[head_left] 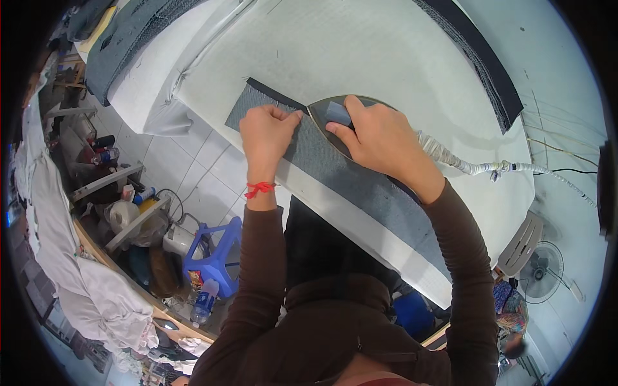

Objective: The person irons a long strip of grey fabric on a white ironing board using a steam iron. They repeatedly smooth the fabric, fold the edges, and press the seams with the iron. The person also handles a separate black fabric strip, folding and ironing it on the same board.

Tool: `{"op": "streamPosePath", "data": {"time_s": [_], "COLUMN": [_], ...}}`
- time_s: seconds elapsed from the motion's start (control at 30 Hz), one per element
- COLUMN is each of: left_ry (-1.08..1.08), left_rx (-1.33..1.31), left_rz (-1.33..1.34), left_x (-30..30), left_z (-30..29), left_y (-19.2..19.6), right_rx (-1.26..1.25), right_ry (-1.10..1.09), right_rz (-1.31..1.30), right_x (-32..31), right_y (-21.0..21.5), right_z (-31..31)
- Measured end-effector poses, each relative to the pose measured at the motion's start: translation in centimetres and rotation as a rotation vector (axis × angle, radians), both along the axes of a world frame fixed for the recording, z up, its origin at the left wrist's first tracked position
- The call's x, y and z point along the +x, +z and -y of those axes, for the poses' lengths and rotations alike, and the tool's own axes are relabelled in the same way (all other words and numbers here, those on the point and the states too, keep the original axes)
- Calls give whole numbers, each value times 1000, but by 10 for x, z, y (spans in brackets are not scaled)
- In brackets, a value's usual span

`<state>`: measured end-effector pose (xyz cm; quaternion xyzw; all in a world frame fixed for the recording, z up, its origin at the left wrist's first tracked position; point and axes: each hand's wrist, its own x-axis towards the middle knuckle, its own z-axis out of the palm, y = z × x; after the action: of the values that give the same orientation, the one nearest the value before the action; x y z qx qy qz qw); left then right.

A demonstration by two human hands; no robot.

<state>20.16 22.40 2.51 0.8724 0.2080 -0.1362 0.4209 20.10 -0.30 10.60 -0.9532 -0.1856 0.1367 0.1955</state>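
Observation:
A long grey denim strip (341,170) with a dark edge lies along the near side of the pale padded ironing table (270,51). My right hand (385,136) is wrapped round the handle of an iron (320,118), which rests on the strip with its tip toward my left hand. Just left of that tip, my left hand (265,134) pinches the strip's dark edge between thumb and fingers. A red string is tied at the left wrist. The iron's underside and part of the strip beneath it are hidden.
Grey fabric pieces (119,55) are piled at the far left, and a dark folded strip (479,61) lies far right. A wrapped hose (473,167) runs right from the iron. On the left floor stand a blue stool (217,260) and a bottle (205,302); a fan (539,273) stands right.

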Motion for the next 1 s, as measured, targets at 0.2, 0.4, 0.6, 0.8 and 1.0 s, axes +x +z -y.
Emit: {"op": "streamPosePath", "data": {"time_s": [0.2, 0.4, 0.6, 0.8, 1.0], "left_ry": [124, 119, -42, -56, -141], "left_rx": [-127, -65, 321, 476, 365], "left_rz": [63, 265, 449, 299, 490], "left_x": [2, -13, 15, 41, 76], "left_z": [-36, -68, -79, -56, -110], "left_y": [-2, -10, -26, -23, -55], "right_rx": [16, -18, 179, 353, -349], "right_ry": [3, -72, -205, -1005, -1686], "right_rz": [-33, 57, 686, 704, 451], "right_x": [8, 33, 52, -147, -525], "right_y": [-3, -5, -19, 23, -69], "right_z": [-14, 1, 144, 293, 408]}}
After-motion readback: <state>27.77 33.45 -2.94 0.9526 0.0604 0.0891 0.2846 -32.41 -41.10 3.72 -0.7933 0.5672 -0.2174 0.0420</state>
